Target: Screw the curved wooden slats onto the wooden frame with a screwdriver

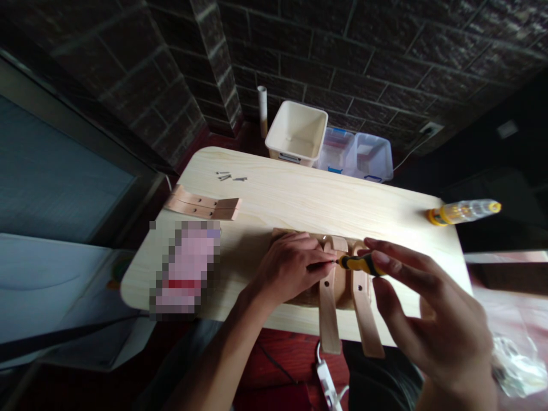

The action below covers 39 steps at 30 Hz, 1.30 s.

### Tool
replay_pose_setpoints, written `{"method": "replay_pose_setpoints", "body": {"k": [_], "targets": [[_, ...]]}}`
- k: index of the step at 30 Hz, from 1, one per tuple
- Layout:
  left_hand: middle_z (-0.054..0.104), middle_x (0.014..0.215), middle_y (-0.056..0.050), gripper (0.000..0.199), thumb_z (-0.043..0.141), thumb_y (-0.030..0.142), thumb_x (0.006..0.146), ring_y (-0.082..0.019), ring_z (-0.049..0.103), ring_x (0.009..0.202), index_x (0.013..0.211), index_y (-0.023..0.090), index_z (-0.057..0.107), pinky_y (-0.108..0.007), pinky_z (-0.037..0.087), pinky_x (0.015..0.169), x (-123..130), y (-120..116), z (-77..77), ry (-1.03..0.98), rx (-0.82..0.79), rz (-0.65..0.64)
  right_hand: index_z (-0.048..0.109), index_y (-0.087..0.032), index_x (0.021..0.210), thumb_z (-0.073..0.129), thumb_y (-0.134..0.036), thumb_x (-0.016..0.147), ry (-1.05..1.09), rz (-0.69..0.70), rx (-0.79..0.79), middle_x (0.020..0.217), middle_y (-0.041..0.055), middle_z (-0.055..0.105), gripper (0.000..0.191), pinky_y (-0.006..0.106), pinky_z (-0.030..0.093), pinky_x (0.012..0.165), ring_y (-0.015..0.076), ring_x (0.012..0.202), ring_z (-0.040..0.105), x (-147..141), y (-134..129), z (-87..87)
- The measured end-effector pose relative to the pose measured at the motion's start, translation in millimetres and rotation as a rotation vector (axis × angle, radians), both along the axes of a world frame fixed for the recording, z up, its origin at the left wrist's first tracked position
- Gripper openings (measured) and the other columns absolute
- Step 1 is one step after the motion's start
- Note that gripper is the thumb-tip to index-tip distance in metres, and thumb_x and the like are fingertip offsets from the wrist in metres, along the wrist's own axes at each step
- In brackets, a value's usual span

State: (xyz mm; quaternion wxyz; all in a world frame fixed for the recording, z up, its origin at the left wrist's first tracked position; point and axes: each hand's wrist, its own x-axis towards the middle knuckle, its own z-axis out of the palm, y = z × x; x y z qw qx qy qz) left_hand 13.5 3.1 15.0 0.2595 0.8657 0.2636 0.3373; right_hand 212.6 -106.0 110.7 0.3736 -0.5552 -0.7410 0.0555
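Centrally, over the near side of the pale wood counter (334, 191), both hands work at a brown block (345, 288). Right hand (432, 308): grip closed on a yellow-and-black screwdriver (363, 264), held near level, tip pointing toward the left hand. Left hand (291, 265): palm down on the block, fingertips together at the screwdriver's tip; whether they pinch anything there, cannot tell. Two curved wooden strips (329, 319) lie across the block, side by side and apart, lower ends jutting past the counter's near edge; a dark hole shows in each. Left part of counter: curved wooden pieces with holes (205, 205), small loose screws (231, 177) beyond them, a pixelated pink item (186, 268) nearer. Far right: clear-and-yellow container (464, 212) on its side. Beyond the far edge, cream bin (297, 131) beside clear plastic boxes (355, 154).
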Motion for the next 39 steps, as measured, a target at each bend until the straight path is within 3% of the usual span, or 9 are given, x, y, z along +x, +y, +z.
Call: {"method": "replay_pose_setpoints", "body": {"k": [3,8,16,23,27,32,36,39], "targets": [[0.075,0.082,0.002,0.013,0.076,0.024,0.099,-0.018,0.068,0.079,0.107,0.027,0.086,-0.035,0.049,0.079,0.1,-0.1,0.5,0.013,-0.005,0.005,0.069,-0.028,0.142,0.072,-0.002,0.094,0.051,0.018,-0.012,0.14,0.0019,0.077,0.055,0.02,0.059,0.111,0.0137,0.127,0.076,0.0,-2.5,1.2],[0.074,0.08,0.002,0.012,0.077,0.023,0.098,-0.018,0.067,0.077,0.106,0.026,0.085,-0.035,0.049,0.079,0.0,-0.2,-0.7,-0.012,-0.002,0.007,0.071,-0.03,0.139,0.078,-0.003,0.092,0.055,-0.033,0.017,0.128,-0.0002,0.079,0.054,0.018,0.061,0.101,0.0111,0.116,0.079,0.1,0.0,-0.3],[0.074,0.079,0.002,0.011,0.078,0.024,0.097,-0.018,0.066,0.076,0.105,0.027,0.086,-0.036,0.049,0.08,0.2,0.1,-0.2,0.026,0.012,0.008,0.07,-0.031,0.141,0.075,-0.002,0.092,0.124,-0.015,-0.028,0.138,0.0034,0.077,0.057,0.028,0.063,0.106,0.0181,0.126,0.077,2.4,-2.2,-0.8],[0.075,0.08,0.002,0.011,0.077,0.023,0.098,-0.017,0.068,0.078,0.104,0.027,0.085,-0.034,0.051,0.078,0.2,-0.3,-1.9,-0.025,0.001,0.015,0.074,-0.031,0.133,0.079,-0.009,0.093,0.135,-0.084,0.009,0.125,0.0066,0.081,0.046,0.037,0.07,0.092,0.0237,0.112,0.082,4.6,-1.9,-10.9],[0.076,0.081,0.002,0.011,0.077,0.023,0.098,-0.017,0.068,0.078,0.105,0.027,0.085,-0.033,0.05,0.077,0.3,-0.5,-1.7,-0.031,-0.011,0.011,0.072,-0.031,0.137,0.081,-0.006,0.09,0.142,-0.066,-0.005,0.131,0.0057,0.079,0.054,0.031,0.067,0.099,0.0207,0.117,0.08,2.9,-2.3,-10.1],[0.076,0.081,0.002,0.014,0.079,0.023,0.096,-0.018,0.068,0.079,0.107,0.028,0.086,-0.035,0.05,0.08,0.4,-0.2,-1.2,0.011,-0.012,0.012,0.069,-0.031,0.142,0.075,-0.001,0.092,0.177,0.001,-0.044,0.139,0.0059,0.077,0.059,0.035,0.064,0.11,0.0226,0.128,0.077,1.0,-3.9,-4.9],[0.076,0.082,0.001,0.013,0.077,0.022,0.097,-0.018,0.068,0.079,0.106,0.025,0.086,-0.034,0.05,0.078,0.0,-0.3,-0.5,-0.015,-0.023,0.005,0.071,-0.033,0.139,0.077,-0.003,0.092,0.15,-0.009,-0.026,0.134,0.0032,0.078,0.056,0.027,0.066,0.102,0.0175,0.12,0.079,4.0,-3.3,-7.9],[0.076,0.081,0.001,0.013,0.076,0.022,0.098,-0.018,0.067,0.078,0.106,0.025,0.086,-0.034,0.05,0.078,-0.2,-0.3,0.3,-0.017,-0.024,0.005,0.073,-0.034,0.133,0.08,-0.004,0.09,0.125,-0.02,0.028,0.129,0.0032,0.079,0.053,0.032,0.069,0.093,0.02,0.115,0.081,6.4,-1.8,-11.5]]}}
